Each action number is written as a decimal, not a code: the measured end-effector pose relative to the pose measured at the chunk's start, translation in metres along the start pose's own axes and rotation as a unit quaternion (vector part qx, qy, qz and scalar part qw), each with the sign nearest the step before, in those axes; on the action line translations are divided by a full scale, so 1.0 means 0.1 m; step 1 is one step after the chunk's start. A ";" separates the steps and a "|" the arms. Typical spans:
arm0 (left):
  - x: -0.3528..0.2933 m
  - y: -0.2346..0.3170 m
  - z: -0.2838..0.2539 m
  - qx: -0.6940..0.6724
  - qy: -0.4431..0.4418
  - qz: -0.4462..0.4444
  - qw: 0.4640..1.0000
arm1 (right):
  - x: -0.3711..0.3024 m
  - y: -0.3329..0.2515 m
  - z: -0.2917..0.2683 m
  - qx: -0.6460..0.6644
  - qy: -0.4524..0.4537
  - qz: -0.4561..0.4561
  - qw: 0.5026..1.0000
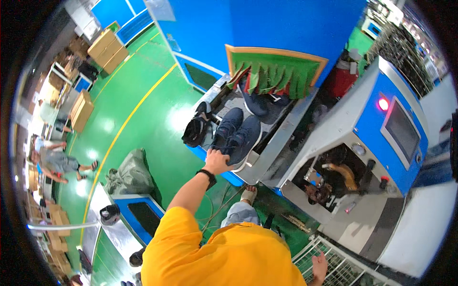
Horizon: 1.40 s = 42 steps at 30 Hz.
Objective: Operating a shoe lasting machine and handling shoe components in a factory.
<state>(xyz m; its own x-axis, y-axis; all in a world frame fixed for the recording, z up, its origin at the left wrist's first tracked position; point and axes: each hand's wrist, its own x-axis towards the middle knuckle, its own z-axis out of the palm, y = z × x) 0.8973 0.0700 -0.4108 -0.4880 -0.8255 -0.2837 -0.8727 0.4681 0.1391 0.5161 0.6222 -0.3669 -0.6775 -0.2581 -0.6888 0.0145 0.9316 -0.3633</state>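
Curtain (pixel 286 76) overhangs rear shoe (pixel 257 105); L hand (pixel 218 162) @ pair (pixel 247 136).

Plenty aboard the metal-sided conveyor (pixel 286 134) here! Two navy lace-up sneakers (pixel 249 131) lie close together at its near end, toes pointing far. Black shoes (pixel 193 131) crowd the left edge, and farther up, another navy shoe (pixel 256 104) sits right at the strip curtain, partly covered. Down to the glossy green floor (pixel 148 102): a bulging grey sack (pixel 132 171) slumps at left, and cardboard boxes (pixel 107 50) stand far left, beside a painted yellow line (pixel 131 114).
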 end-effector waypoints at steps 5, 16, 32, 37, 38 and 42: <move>0.14 -0.03 0.07 -0.015 0.057 0.044 0.997 | 0.57 -0.22 0.10 0.020 -0.075 -0.214 0.974; -2.47 -0.16 -0.16 -0.168 0.180 -0.032 0.969 | 1.40 -1.33 0.50 -0.353 -0.201 -0.360 0.840; -7.57 -1.10 -0.50 0.172 0.338 -0.787 0.487 | 1.37 -1.95 0.89 -0.493 -0.364 -0.406 0.678; -6.11 -1.53 -0.35 0.068 0.431 -0.710 0.552 | 1.13 -2.47 0.55 -0.414 -0.237 -0.449 0.756; -5.87 -1.57 -0.05 0.057 0.452 -0.650 0.608 | 1.03 -2.57 0.48 -0.351 -0.215 -0.498 0.764; -4.39 -1.15 0.12 -0.070 0.415 -0.518 0.745 | 0.32 -3.36 0.22 -0.150 -0.095 -0.553 0.814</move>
<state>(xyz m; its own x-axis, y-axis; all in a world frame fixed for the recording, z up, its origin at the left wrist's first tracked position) 1.2121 0.3822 -0.3139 0.6558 -0.6591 0.3681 -0.7538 -0.5453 0.3666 0.5053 0.2956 -0.2806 -0.0276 -0.9900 -0.1384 -0.7263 0.1150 -0.6776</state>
